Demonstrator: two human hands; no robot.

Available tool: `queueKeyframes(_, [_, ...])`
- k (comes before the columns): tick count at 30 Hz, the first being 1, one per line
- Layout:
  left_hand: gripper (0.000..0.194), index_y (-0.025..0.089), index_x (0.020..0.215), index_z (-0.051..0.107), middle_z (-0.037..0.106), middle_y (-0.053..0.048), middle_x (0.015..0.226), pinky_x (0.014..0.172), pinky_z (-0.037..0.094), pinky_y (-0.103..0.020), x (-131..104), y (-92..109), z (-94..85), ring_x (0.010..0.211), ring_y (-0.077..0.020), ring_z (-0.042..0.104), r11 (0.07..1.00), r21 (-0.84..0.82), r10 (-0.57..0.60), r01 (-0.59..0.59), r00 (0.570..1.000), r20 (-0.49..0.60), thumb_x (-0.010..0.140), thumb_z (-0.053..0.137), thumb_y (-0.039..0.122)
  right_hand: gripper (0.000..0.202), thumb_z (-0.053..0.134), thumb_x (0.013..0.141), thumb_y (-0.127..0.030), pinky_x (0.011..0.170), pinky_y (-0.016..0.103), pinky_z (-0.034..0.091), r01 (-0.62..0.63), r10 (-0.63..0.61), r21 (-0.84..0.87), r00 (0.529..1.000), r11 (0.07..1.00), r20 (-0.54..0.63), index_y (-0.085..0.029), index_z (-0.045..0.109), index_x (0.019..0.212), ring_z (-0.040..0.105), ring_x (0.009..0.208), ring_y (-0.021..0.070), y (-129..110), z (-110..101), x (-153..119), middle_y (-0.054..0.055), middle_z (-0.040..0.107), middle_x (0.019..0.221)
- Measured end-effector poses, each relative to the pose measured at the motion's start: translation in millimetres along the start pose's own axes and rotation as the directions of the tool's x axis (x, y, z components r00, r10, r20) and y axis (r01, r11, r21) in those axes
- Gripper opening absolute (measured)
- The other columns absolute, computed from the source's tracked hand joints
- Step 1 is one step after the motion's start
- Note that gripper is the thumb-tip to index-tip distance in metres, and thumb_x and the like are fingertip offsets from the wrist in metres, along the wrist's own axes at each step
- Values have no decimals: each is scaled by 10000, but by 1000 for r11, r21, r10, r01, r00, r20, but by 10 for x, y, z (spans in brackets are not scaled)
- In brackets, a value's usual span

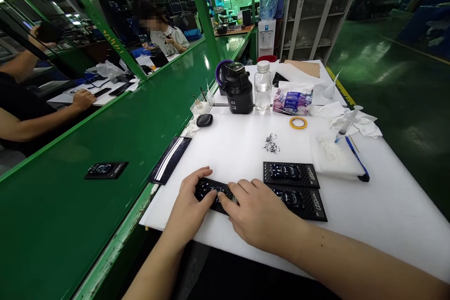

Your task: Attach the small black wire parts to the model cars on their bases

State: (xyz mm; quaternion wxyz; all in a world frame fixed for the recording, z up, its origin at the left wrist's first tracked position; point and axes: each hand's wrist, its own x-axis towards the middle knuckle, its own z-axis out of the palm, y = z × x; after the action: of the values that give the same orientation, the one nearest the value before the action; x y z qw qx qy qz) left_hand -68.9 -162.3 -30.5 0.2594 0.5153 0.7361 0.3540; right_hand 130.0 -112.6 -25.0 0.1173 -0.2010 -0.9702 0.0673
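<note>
- Left hand (190,200): fingers curled around the left end of the base (227,189), holding it, thumb against the model car (206,189).
- Between the hands: that car, mounted on its base on the white tabletop (228,140); apparently being pressed or adjusted, which calls for steady, light fingertip pressure.
- Right hand (258,211): forefinger at the car; grip hidden, cannot tell.

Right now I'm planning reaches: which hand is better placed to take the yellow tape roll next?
Probably the right hand: it lies nearer the tape roll than the left hand, though both touch a model car.
</note>
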Motion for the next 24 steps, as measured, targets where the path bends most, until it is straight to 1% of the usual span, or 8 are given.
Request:
queueKeyframes(4, [482,240,1272,580,538,-85,1415,1149,331,-527,11,-14,14,1334,-305,468,999,29,-37,37,999,-15,796,628,307,484,560,991,-316,851,449,449,6,-5,22,1000,1000,-30,-119,492,1427,522,1088,317,33,10,-35,168,569,1286])
queueKeyframes(6, [508,225,1271,589,573,-98,1375,1107,386,-515,21,-19,17,1278,-312,522,998,16,-56,57,998,-17,775,652,310,485,579,984,-317,848,449,452,1,0,31,1000,1000,-29,-110,501,1416,525,1080,315,36,2,-43,169,575,1277])
queueKeyframes(9, [542,194,1271,604,635,-112,1270,1030,461,-487,45,6,4,1171,-309,596,999,4,-54,54,998,-17,749,673,319,474,609,966,-309,833,443,459,-10,11,53,1000,999,-16,-105,527,1386,533,1059,311,39,-21,-44,160,596,1229])
queueKeyframes(12, [554,195,1268,615,648,-111,1237,988,483,-498,81,56,-28,1118,-314,615,995,55,-90,89,996,5,733,676,330,470,610,961,-297,835,442,458,-15,16,68,1000,998,-14,-118,526,1387,538,1041,306,41,-31,-39,154,601,1210])
queueKeyframes(15, [547,210,1248,630,630,-114,1278,1016,450,-536,107,89,-61,1162,-339,583,988,110,-108,104,994,26,719,680,336,443,581,965,-265,837,439,453,-9,10,64,1000,998,-23,-128,527,1383,539,1030,301,32,-21,-33,152,601,1204])
queueKeyframes(17, [546,220,1250,625,613,-110,1313,1060,415,-541,103,87,-75,1219,-342,550,991,112,-78,75,997,25,721,683,338,435,574,961,-246,832,437,450,-8,9,49,1000,999,-24,-127,528,1377,540,1015,299,22,-10,-30,150,603,1185])
queueKeyframes(21, [563,242,1311,565,571,-89,1389,1143,341,-533,49,38,-74,1309,-319,500,997,58,-51,49,998,22,770,664,365,464,583,943,-226,798,435,451,-1,1,-3,1000,1000,-16,-118,509,1387,540,982,300,4,9,-27,157,598,1175])
queueKeyframes(24, [516,254,1308,553,548,-75,1420,1190,266,-530,15,4,-53,1347,-299,471,998,8,-56,56,998,0,816,625,392,469,585,933,-224,790,437,452,4,-4,-10,1000,1000,-8,-119,507,1383,539,981,303,-7,9,-24,155,595,1170])
